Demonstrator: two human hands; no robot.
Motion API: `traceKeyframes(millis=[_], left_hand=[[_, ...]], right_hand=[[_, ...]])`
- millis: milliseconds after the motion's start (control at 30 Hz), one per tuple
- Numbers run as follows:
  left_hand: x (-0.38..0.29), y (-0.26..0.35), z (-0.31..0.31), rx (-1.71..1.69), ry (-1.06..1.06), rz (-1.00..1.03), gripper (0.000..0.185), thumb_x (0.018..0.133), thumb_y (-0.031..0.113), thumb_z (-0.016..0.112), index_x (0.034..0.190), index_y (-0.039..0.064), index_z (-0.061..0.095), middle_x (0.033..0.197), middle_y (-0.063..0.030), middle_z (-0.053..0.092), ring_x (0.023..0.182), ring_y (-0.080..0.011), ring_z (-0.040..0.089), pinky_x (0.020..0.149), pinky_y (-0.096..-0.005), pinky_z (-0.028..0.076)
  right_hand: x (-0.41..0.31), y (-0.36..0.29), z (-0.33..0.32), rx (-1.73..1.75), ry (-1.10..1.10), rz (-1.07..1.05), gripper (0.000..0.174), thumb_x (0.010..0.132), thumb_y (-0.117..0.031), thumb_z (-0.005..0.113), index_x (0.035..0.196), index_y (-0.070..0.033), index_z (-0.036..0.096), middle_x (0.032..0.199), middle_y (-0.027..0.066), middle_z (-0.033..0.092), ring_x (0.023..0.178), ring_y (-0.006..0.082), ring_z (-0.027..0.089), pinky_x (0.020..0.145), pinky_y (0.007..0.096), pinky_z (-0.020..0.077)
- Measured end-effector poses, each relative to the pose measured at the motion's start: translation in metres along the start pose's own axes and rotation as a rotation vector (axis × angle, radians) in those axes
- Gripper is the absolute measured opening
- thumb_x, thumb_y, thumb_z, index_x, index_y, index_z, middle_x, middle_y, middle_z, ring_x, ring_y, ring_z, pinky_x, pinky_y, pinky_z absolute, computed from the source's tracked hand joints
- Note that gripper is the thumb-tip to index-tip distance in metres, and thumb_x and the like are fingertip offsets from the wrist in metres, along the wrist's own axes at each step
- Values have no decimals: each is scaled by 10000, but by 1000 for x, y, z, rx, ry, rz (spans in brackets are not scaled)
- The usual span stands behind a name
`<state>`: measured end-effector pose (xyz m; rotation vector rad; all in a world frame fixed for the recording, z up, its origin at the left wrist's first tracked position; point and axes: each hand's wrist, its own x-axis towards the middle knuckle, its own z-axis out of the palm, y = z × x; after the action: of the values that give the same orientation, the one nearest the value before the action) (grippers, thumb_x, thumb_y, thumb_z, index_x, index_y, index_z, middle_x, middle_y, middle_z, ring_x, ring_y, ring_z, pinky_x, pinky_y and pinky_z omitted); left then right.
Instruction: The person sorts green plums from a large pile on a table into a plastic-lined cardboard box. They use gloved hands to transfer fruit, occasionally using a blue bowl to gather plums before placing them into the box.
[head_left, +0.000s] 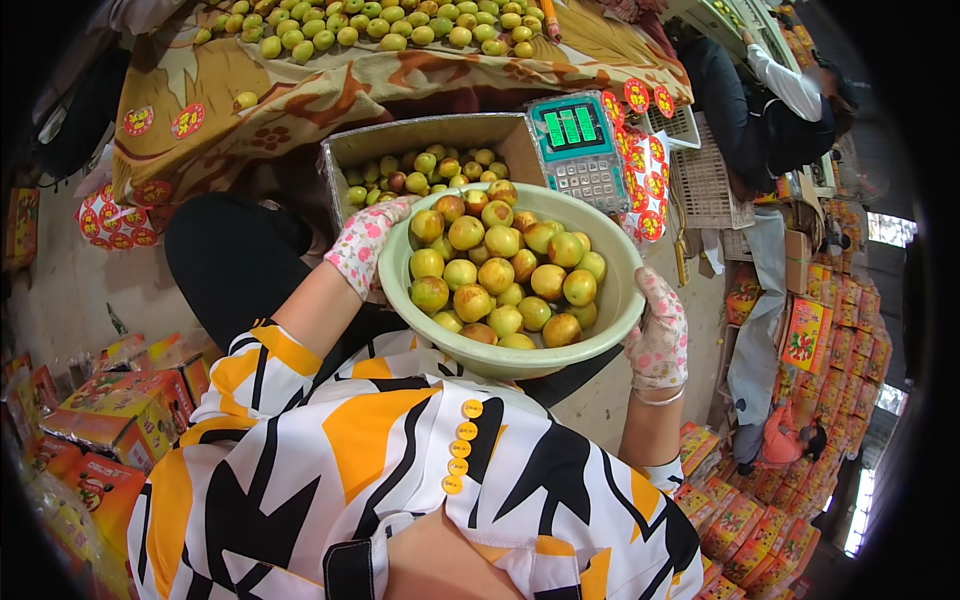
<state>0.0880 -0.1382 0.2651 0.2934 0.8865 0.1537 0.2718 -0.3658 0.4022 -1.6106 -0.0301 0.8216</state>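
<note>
A pale green plastic basin (510, 366) holds many green and reddish-brown jujubes (496, 276), and both my hands grip its rim. My left hand (367, 241), in a white glove with pink flowers, is at the basin's left edge. On the right edge is my right hand (658, 330), in a matching glove, its fingers partly hidden by the rim. Just beyond the basin stands an open cardboard box (442, 131) with more jujubes (420, 176) inside. A teal digital scale display with a keypad (581, 150) is at the box's right side.
A blanket-covered table (450, 75) bears loose green jujubes (337, 26) and round red stickers (187, 120). Rolls of stickers (645, 180) hang beside the scale display. Plastic crates (709, 172) stand at right. Printed cartons (112, 409) are piled on both sides. Other people are at the right.
</note>
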Motion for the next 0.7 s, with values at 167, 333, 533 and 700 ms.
traceKeyframes(millis=[167,333,533,700], left_hand=[[19,-4,-21,-4,12,-103,292,942,177,567,1169,-3,604,1099,-161,659,941,-262,664,814,-388,570],[29,-23,-26,37,149,-26,296,970,220,502,1206,55,572,1112,-163,644,936,-315,648,783,-481,558],[16,-14,-24,-19,-70,29,283,941,209,548,1172,52,590,1107,-162,643,908,-300,650,733,-462,562],[50,-41,-46,44,114,86,297,938,185,557,1175,12,605,1118,-155,642,931,-266,648,774,-415,553]], right_hand=[[10,-7,11,-40,-8,-15,356,932,-250,546,1144,32,593,727,-4,604,421,9,459,343,126,338],[22,-2,2,-85,44,39,312,924,-243,565,1113,2,607,730,-9,602,454,22,476,372,136,367],[39,12,-27,-844,-197,-898,314,921,-188,576,1181,-11,568,958,109,646,761,128,611,586,209,499],[41,24,-32,-341,-64,-173,312,940,-207,544,1150,20,582,872,59,645,575,61,540,474,158,424]])
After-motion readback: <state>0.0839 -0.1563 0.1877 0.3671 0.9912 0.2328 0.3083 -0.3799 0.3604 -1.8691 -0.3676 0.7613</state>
